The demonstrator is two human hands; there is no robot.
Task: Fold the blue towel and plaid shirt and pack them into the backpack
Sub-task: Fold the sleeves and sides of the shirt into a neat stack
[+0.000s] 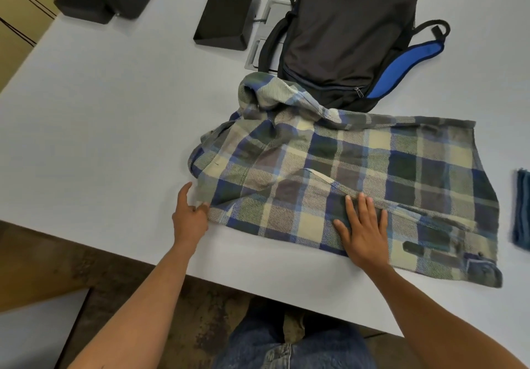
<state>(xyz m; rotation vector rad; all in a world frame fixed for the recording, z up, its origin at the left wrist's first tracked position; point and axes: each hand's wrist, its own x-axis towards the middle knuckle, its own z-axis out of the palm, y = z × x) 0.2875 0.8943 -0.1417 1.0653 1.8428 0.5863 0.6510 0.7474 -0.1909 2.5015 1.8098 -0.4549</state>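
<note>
Two hands on the plaid shirt (344, 173), long axis running left to right across the counter (100, 127).
Your left hand (190, 218) pinches the shirt's near-left corner; your right hand (362, 225) lies flat, fingers straight, pressing mid-hem. The backpack (350, 33) sits just beyond, touching the collar; the blue towel (522, 211) lies well to the right. Likely fold: left edge toward the right.

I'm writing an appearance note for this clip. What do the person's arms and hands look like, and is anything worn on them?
Both forearms are bare up to the frame's edge: no sleeves show. The left hand and right hand wear no gloves, and no rings, watch or bands are visible on the fingers or wrists. Blue jeans show below.
</note>
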